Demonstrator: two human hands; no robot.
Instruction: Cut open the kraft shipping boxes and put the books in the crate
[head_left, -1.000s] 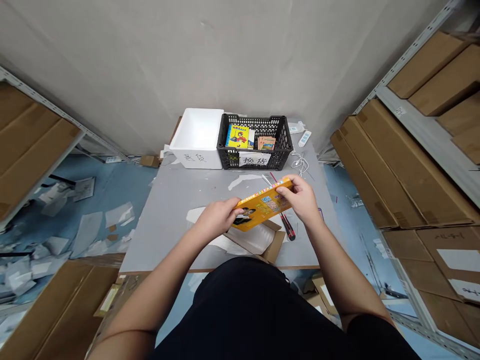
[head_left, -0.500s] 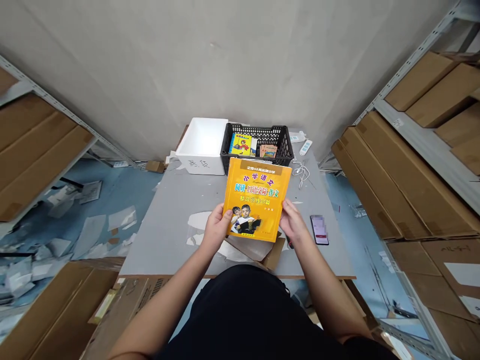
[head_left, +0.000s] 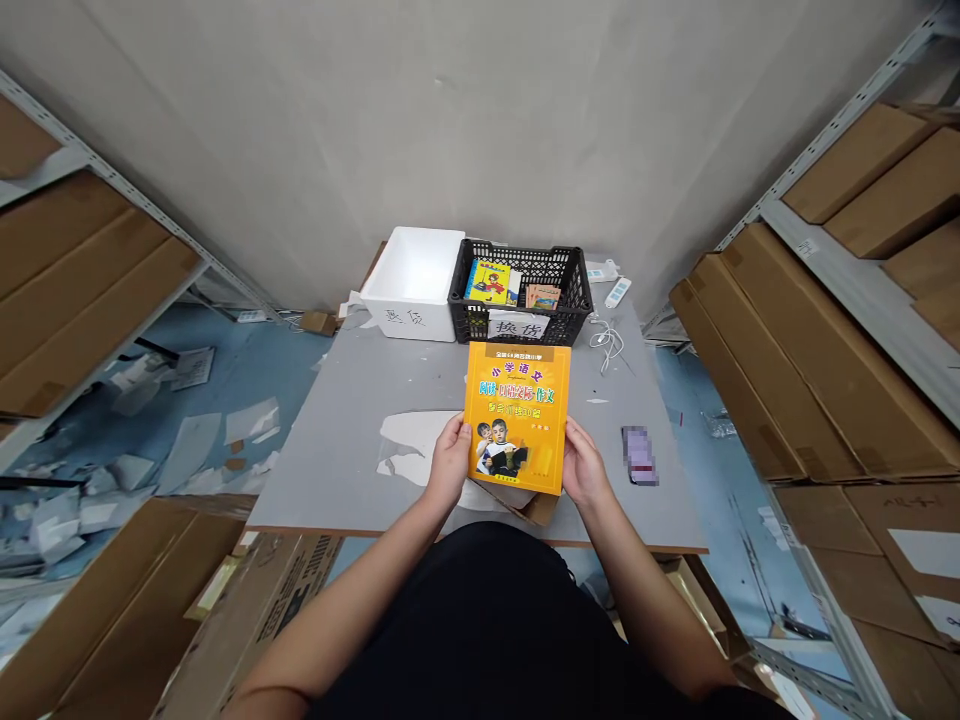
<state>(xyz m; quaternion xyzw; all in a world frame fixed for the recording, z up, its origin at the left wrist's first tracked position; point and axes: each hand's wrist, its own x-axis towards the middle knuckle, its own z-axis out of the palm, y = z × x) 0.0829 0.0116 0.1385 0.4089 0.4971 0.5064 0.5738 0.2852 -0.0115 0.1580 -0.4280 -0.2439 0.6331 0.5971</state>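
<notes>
An orange book [head_left: 517, 420] with two children pictured on its cover is held up between both hands, cover facing me. My left hand [head_left: 451, 462] grips its lower left edge, thumb on the front. At the lower right edge, my right hand [head_left: 586, 462] is closed on the same book. Beneath the book lies an opened piece of cardboard packaging [head_left: 538, 510], mostly hidden by the book. Beyond it stands a black plastic crate [head_left: 574, 290] with a yellow book [head_left: 489, 284] and small booklets [head_left: 541, 297] inside.
A white foam box [head_left: 412, 323] stands left of the crate. On the grey table [head_left: 337, 430] lie a phone [head_left: 639, 455], a white cable [head_left: 607, 345] and a power strip [head_left: 618, 292]. Shelves of cardboard boxes [head_left: 810, 350] flank both sides; paper scraps [head_left: 67, 525] litter the floor at left.
The book has come down a little and straightened, so the crate's paper label now shows above it. Both hands keep hold of it. The view has shifted slightly.
</notes>
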